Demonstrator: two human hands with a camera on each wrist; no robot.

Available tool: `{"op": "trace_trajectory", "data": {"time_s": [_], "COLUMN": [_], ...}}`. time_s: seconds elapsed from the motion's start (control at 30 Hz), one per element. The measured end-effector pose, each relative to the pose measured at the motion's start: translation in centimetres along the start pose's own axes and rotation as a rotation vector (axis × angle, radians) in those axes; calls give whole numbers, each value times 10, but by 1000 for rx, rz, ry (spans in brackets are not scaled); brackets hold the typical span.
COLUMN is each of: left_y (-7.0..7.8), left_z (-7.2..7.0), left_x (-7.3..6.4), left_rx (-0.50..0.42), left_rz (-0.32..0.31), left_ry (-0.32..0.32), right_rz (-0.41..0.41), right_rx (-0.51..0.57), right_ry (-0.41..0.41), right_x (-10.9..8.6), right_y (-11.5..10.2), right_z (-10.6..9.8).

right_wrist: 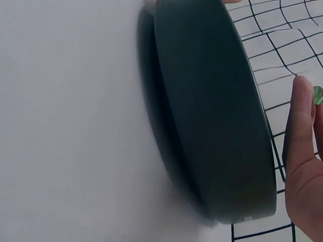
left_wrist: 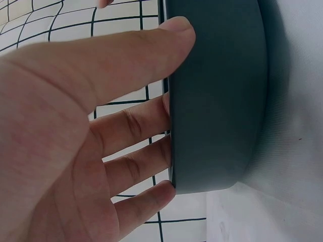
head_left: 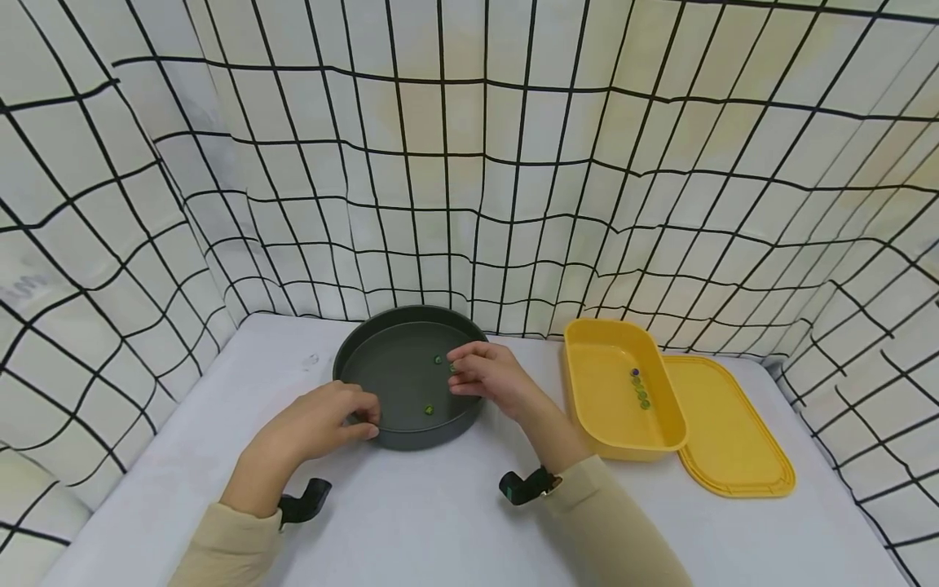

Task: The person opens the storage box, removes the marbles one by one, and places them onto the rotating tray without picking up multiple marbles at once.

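A dark grey round pan (head_left: 389, 375) sits on the white table, with green glass marbles (head_left: 429, 409) on its floor. My left hand (head_left: 323, 420) is at the pan's near left rim. In the left wrist view, the thumb (left_wrist: 176, 38) lies at the outer edge while the other fingers reach behind the rim. Over the pan's right side, my right hand (head_left: 491, 375) pinches a green marble (right_wrist: 318, 95) between its fingertips. To the right stands a yellow container (head_left: 597, 375), holding a row of several green marbles (head_left: 641, 393) and one dark blue marble (head_left: 635, 372).
A yellow lid (head_left: 741, 432) lies flat on the table, right beside the container. White walls with a black grid (head_left: 477, 155) enclose the back and sides. Each wrist wears a small black camera mount (head_left: 304, 501).
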State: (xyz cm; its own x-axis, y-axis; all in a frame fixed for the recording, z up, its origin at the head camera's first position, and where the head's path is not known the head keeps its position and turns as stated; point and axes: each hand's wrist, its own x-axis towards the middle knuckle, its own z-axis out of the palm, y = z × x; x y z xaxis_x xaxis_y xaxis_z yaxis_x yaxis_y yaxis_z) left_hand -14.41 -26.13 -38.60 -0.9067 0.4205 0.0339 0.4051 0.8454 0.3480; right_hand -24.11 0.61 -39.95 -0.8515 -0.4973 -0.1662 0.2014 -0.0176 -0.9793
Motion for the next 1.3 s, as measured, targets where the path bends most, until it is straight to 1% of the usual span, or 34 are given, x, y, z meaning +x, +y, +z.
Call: {"op": "trace_trajectory", "data": {"time_s": [0.17, 0.33, 0.5, 0.63, 0.7, 1.03, 1.1, 1.3], "left_y": [-1, -2, -1, 0, 0, -3, -3, -3], "left_z": [2, 3, 2, 1, 1, 2, 2, 2], "left_x": [0, 0, 0, 0, 1, 2, 1, 0], "left_rx": [-3, -6, 0, -3, -4, 4, 1, 1], "left_rz": [15, 16, 14, 24, 26, 16, 18, 13], "left_ry": [11, 12, 7, 7, 7, 2, 5, 10], "right_rz": [-18, -30, -29, -36, -49, -102, -117, -191], "right_rx": [-17, -37, -64, -89, -123, -384, -466, -770], "right_ry": [-36, -41, -42, -37, -41, -148, -170, -243], "right_x": [4, 8, 12, 14, 15, 16, 16, 15], "right_y": [-1, 1, 5, 8, 10, 18, 19, 21], "right_z": [12, 22, 27, 29, 29, 31, 32, 34]}}
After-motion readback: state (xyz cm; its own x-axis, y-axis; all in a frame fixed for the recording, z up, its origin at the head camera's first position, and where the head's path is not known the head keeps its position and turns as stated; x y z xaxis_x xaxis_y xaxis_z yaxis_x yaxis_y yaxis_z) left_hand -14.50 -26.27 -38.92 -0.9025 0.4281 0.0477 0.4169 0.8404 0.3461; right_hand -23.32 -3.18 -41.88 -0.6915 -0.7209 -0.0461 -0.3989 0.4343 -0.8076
